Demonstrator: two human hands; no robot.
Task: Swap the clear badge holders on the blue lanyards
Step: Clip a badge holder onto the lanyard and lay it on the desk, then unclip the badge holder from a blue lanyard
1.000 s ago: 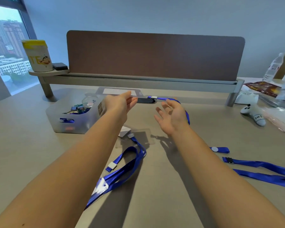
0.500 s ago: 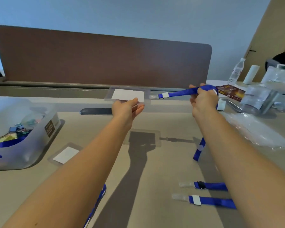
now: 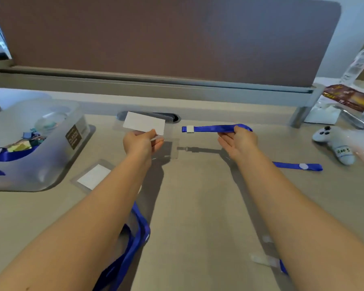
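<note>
The left hand point(image 3: 142, 143) pinched a clear badge holder point(image 3: 144, 124) level with the blue lanyard point(image 3: 210, 128) end gripped by the right hand point(image 3: 239, 140), seemingly for clipping together.

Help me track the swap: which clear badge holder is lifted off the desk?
The badge holder pinched in the left hand; the other holder lies flat beside the bin.

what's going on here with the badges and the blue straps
A person is swapping badge holders on lanyards at a desk. The left hand holds up a clear badge holder with a white card inside, and the right hand pinches the end of a blue lanyard. There is a gap between the two; they are not joined. Another badge holder lies flat on the desk beside a plastic bin.
</note>
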